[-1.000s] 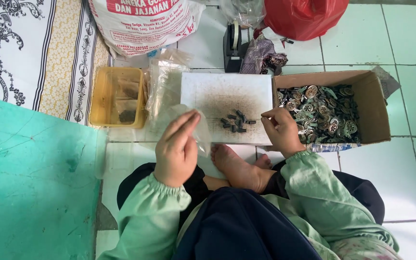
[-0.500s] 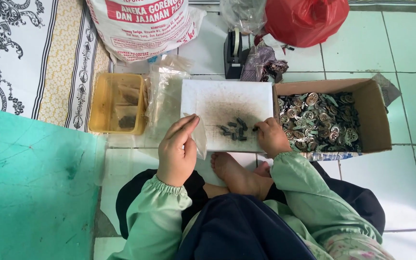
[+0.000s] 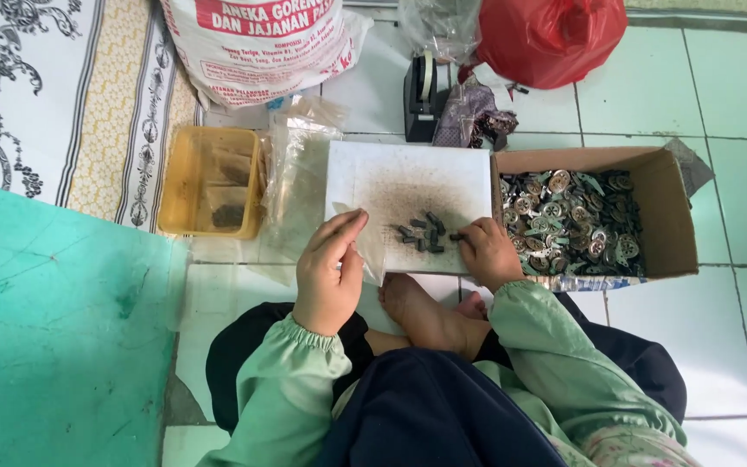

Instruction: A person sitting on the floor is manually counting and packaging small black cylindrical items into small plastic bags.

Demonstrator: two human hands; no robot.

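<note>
The left hand is pinching a small clear plastic bag between thumb and fingers at the left edge of the white board. The right hand is resting at the board's lower right corner, fingers curled narrow over the small dark pieces; whether it is gripping one cannot be told. The pieces are lying loose on the board's smudged, dusty centre. An open cardboard box of round metallic parts is touching the board's right edge. A yellow plastic tray is sitting well left, with crinkled clear bags between. Bare glossy floor tiles are lying open to the right.
</note>
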